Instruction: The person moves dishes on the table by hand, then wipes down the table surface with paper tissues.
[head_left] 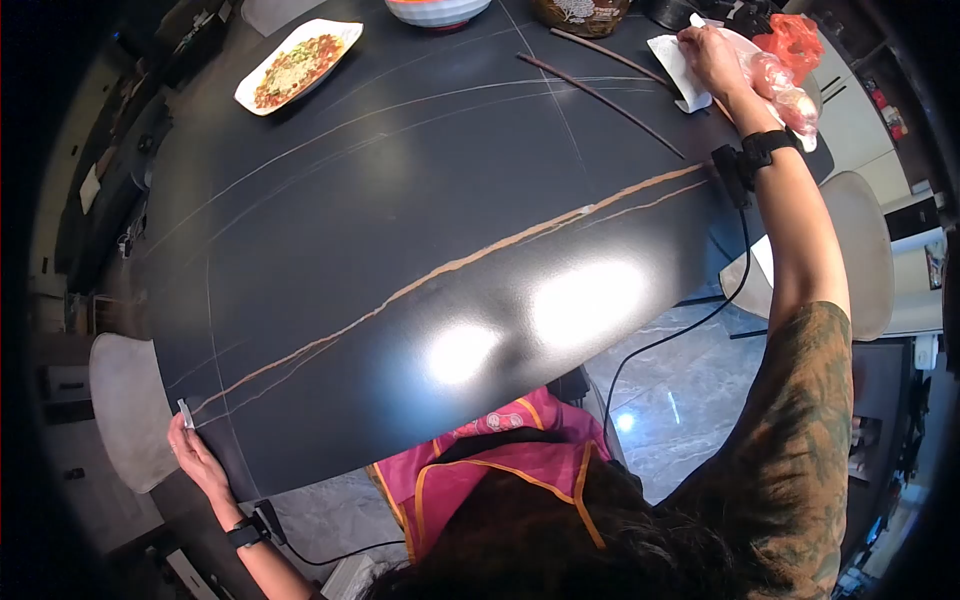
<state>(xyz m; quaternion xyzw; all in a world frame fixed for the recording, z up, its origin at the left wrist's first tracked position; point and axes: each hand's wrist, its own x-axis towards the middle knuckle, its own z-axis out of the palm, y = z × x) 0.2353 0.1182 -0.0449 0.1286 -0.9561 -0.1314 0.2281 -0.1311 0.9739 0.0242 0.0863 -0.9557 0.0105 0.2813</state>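
At the far left corner of the black, brown-veined table point(330, 230), the left hand point(200, 462) appears to grasp a small pale strip point(184, 412) in its fingertips, right at the edge. The right hand point(714, 62) reaches far forward, its bent fingers on a crumpled white sheet-like piece point(680, 75); I cannot tell whether it grips or only presses it. So both pale things are in contact with the hands, and neither looks let go. Just to the left of the right hand, two long thin brown sticks point(605, 104) lie loose and apart from each other, seemingly unused at this moment. Crowding its right side are a clear plastic bag point(785, 95) with rounded contents and a bright red plastic bag point(795, 45), which could snag a sideways move. Well ahead of the left hand sits a white elongated dish point(255, 97) of red and green topped food (apparently full), with a ridged white bowl point(437, 13) between it and the right hand. A thin black cable point(650, 345) trails from the right wrist over the near edge.
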